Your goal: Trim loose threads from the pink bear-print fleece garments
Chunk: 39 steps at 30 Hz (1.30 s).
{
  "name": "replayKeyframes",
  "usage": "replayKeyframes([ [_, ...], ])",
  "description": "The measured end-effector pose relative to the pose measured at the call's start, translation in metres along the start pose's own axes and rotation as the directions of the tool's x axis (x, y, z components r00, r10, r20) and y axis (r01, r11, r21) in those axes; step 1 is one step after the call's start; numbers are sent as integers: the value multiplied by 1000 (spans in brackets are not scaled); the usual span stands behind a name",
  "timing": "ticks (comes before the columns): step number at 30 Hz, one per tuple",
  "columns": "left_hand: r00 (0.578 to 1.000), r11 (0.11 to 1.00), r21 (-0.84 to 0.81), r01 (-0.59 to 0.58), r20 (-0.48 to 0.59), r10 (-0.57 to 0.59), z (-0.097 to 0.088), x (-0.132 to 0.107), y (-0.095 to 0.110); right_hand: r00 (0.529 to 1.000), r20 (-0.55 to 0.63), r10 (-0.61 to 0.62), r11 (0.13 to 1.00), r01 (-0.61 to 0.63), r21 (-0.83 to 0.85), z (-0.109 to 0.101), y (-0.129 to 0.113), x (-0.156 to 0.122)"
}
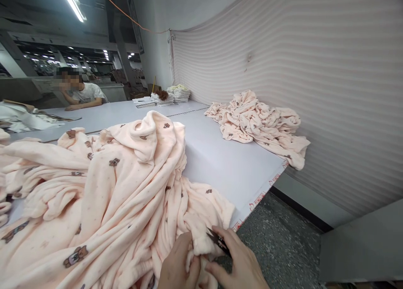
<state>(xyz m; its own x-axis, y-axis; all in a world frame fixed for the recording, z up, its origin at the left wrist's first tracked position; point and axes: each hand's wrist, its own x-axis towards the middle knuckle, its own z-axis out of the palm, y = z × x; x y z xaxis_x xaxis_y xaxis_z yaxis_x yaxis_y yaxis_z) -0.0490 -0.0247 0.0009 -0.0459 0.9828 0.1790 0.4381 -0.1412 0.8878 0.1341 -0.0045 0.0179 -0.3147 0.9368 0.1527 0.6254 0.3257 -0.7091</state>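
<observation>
From where I stand: pale peach plush fabric with brown bear motifs (132,188) lies in a large loose heap on the near left of the flat pale-grey table (217,158), its near folds reaching the worker's hands. Left hand (180,264): thumb and fingers together, pinching a gathered edge of the fabric. Right hand (241,259): closed round small dark metal snips (217,241), tips beside the pinched edge; whether its thumb also presses cloth, I cannot tell. Hands near each other, low by the table's edge. Second heap of matching peach fabric (252,119): far right, partly overhanging the edge, near the striped cloth curtain (283,62). Co-worker in white shirt (90,93) leans on the table's far side.
</observation>
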Motion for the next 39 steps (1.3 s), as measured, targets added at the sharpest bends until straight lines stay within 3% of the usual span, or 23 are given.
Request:
replayKeyframes([
  [3,971,995,-14,102,-214,-103,2,-1,0,986,-162,-40,997,29,-71,14,5,5],
  [5,960,988,-45,149,-232,-156,-3,3,3,953,-290,-88,993,61,-100,20,6,13],
  [6,974,985,-78,155,-157,-165,-6,7,5,936,-337,-101,992,67,-109,22,5,18],
  [8,980,966,-184,182,119,-162,-15,16,10,927,-368,-71,993,30,-115,22,2,30],
  [10,910,903,-300,309,370,-188,-22,24,14,941,-340,-3,993,-36,-109,19,-2,42],
  [12,835,791,-387,473,484,-262,-28,29,14,960,-276,45,993,-74,-94,13,-7,49],
  [14,790,679,-458,574,528,-312,-33,31,12,983,-180,45,998,-54,-43,5,-11,49],
  [18,761,546,-558,625,593,-265,-38,31,9,999,49,-20,997,16,81,-7,-16,34],
  [23,737,421,-610,671,609,-293,-35,30,13,999,30,-43,999,43,3,-7,-18,28],
  [29,667,430,-520,738,659,-347,-38,29,1,997,67,40,968,-55,246,-15,-17,34],
  [32,672,459,-505,731,653,-351,-38,30,-3,992,120,29,978,-52,200,-16,-23,29],
  [35,684,454,-528,718,655,-320,-38,29,-4,996,93,0,995,-10,103,-14,-26,27],
  [37,725,512,-532,674,609,-323,-42,29,-3,998,67,15,985,-26,169,-16,-19,29],
  [39,793,626,-508,591,505,-340,-50,29,-2,996,58,61,955,-75,288,-19,-2,29],
])
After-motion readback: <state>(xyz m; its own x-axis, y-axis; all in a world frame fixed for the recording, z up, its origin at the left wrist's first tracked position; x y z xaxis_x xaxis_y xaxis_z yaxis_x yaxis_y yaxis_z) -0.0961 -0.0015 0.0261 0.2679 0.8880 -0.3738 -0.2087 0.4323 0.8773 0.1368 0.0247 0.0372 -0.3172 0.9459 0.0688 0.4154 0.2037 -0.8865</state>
